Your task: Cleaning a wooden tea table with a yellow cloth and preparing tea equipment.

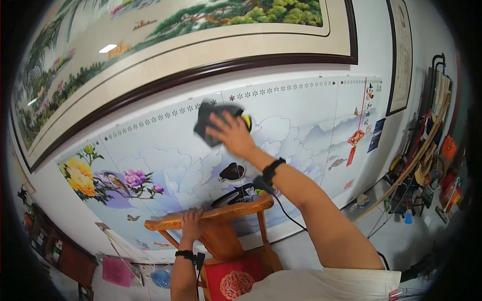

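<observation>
Dark cloth (217, 122) w/ a yellow bit at its edge sits flat on the painted wall panel (165, 165), high up near the row of small stars. Right hand (232, 133) lies spread over it, fingers splayed, palm pressing — that keeps the cloth flush to the panel. Left hand (191, 224) is curled over the top rail of the wooden chair (221, 220) below, prob. for balance during the high reach. Framed landscape painting (150, 45) hangs above.
</observation>
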`<action>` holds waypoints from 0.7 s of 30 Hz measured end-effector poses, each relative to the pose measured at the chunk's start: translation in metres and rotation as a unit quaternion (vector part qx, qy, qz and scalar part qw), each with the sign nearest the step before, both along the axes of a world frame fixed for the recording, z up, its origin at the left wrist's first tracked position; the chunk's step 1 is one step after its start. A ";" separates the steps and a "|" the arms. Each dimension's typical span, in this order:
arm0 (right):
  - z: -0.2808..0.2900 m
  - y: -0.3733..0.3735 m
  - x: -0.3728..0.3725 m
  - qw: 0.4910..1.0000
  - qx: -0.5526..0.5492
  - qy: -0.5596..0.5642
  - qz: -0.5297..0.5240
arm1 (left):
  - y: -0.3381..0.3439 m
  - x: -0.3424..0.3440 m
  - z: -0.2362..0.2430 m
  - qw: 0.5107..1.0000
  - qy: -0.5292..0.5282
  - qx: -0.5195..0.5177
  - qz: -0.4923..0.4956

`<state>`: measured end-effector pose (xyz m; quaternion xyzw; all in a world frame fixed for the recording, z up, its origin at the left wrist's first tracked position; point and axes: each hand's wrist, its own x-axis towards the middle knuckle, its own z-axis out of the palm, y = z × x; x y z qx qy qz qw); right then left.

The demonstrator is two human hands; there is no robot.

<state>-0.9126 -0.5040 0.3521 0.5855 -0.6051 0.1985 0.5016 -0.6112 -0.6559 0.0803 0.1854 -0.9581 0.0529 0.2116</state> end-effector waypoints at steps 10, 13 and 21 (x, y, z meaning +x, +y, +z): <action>-0.099 0.071 -0.103 0.973 0.184 0.126 0.056 | 0.006 -0.005 0.014 0.997 -0.040 0.060 0.007; -0.045 0.124 -0.140 1.000 0.006 -0.023 0.014 | 0.001 0.007 0.011 0.997 -0.040 0.059 0.026; -0.074 0.225 -0.291 0.899 -0.332 -0.248 -0.143 | -0.004 -0.014 0.008 0.992 -0.090 0.075 0.038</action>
